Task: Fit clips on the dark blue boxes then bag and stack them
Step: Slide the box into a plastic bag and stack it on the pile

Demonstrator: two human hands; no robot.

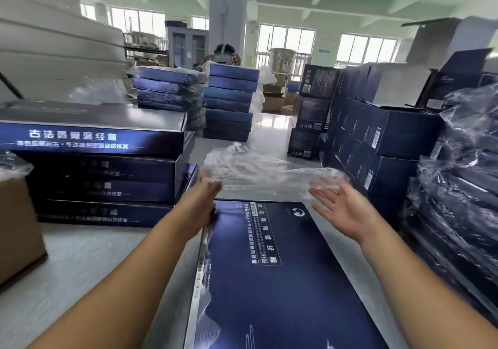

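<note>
The flat dark blue box [272, 276] lies lengthwise on the grey table [80, 262] right in front of the person, its near end cut off by the frame, its glossy lid printed with white characters and a thin film wrinkling along its left edge. Past its far end, a crinkled clear plastic bag [258, 168] blurs into a haze; the left hand [202, 208] seems to pinch its edge, though its fingertips are lost behind the film, while the right hand [342, 208] is spread wide, palm up, fingertips veiled by plastic. Beyond, stacked boxes [94, 160] rise on the left.
</note>
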